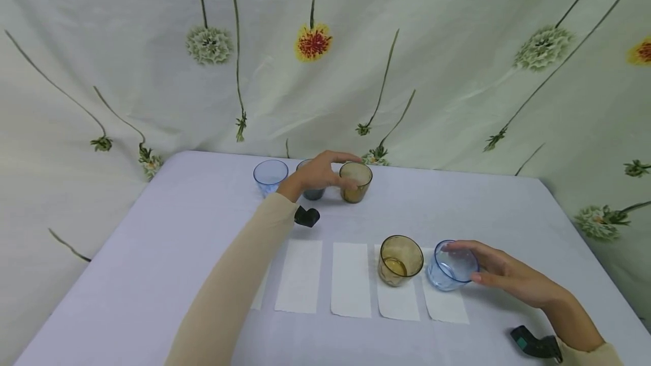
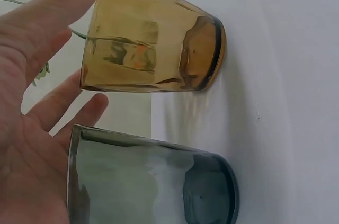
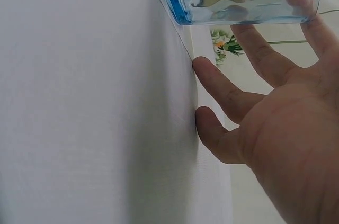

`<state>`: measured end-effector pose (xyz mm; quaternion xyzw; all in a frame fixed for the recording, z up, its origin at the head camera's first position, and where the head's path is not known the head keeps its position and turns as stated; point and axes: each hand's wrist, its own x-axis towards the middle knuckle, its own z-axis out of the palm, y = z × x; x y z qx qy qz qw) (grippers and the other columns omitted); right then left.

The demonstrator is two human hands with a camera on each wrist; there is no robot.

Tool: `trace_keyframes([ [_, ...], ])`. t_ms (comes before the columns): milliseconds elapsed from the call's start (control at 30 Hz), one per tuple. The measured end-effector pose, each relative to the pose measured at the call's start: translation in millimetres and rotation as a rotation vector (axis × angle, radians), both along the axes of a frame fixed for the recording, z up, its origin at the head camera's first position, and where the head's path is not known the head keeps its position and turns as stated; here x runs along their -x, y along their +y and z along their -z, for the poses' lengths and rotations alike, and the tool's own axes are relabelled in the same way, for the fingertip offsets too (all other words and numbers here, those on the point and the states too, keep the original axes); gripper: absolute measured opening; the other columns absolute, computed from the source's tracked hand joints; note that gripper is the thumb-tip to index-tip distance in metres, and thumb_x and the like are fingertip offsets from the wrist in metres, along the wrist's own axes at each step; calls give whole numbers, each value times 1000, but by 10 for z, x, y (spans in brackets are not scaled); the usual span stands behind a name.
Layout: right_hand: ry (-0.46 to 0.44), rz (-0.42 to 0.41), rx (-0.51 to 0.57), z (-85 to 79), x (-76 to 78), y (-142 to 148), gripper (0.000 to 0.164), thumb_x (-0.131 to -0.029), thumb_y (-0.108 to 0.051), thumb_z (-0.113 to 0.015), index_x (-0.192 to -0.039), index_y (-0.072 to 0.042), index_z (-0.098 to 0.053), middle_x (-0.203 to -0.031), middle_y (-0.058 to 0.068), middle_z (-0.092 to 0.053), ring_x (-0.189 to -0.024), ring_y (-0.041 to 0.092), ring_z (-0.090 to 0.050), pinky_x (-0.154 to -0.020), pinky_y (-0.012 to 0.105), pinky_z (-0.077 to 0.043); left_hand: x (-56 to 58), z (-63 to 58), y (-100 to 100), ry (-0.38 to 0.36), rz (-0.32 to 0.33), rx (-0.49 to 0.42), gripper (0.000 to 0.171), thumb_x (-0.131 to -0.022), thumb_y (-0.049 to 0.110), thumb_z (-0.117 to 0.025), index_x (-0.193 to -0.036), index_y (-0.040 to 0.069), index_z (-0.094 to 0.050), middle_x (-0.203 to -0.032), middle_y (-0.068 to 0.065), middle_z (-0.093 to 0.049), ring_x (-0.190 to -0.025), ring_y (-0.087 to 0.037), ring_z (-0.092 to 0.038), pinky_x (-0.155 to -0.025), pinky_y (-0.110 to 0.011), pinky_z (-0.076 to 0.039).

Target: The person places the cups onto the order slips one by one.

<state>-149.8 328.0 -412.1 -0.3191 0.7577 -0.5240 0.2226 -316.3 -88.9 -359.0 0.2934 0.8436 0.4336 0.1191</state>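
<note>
At the back of the table, my left hand [image 1: 322, 172] reaches around an amber glass [image 1: 356, 188], its thumb in front of the rim and fingers behind. The fingers look fairly straight in the left wrist view, with the thumb at the rim of that glass [image 2: 153, 38]. A grey glass [image 2: 153, 181] stands beside the palm, partly hidden by the hand in the head view. My right hand [image 1: 513, 275] holds a clear blue glass [image 1: 451, 270] near its rim between thumb and forefinger; the other fingers spread behind it. This glass stands on a white paper strip.
A second amber glass [image 1: 399, 264] stands on the neighbouring paper strip. Further left lie more white strips [image 1: 351, 281], one partly behind the left sleeve. Another blue glass [image 1: 269, 177] stands at the back left. A flowered cloth [image 1: 447, 100] hangs behind the table [image 1: 127, 275].
</note>
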Motion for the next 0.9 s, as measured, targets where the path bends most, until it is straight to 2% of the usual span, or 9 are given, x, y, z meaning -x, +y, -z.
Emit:
trace_keyframes([
  [167, 8, -15, 23, 6, -1, -3, 55, -100, 10, -42, -154, -3, -33, -159, 10, -36, -146, -4, -28, -110, 5, -21, -10, 16, 20, -7, 1, 6, 68, -81, 15, -84, -142, 11, -56, -150, -8, -51, -142, -30, -41, -115, -57, -33],
  [333, 32, -30, 40, -9, -10, -24, 55, -100, 11, -41, -153, -1, -32, -158, 14, -36, -147, -1, -29, -111, 6, -22, -36, -11, 23, -7, -7, 34, 69, -81, 15, -84, -144, 12, -55, -151, -9, -51, -140, -30, -43, -113, -55, -37],
  [667, -9, 27, -22, -20, -9, -10, 55, -101, 6, -44, -153, -8, -36, -159, 5, -37, -145, -8, -28, -110, 4, -20, -55, -27, 35, 15, -19, 70, 71, -82, 18, -84, -146, 14, -53, -148, -10, -52, -138, -29, -45, -113, -54, -38],
  [900, -3, 16, -12, -22, -13, -18, 55, -101, 7, -44, -153, -7, -35, -158, 9, -37, -144, -6, -30, -109, 6, -23, -57, -11, 32, 37, -26, 107, 71, -83, 21, -84, -147, 15, -52, -143, -9, -55, -132, -27, -49, -108, -49, -41],
])
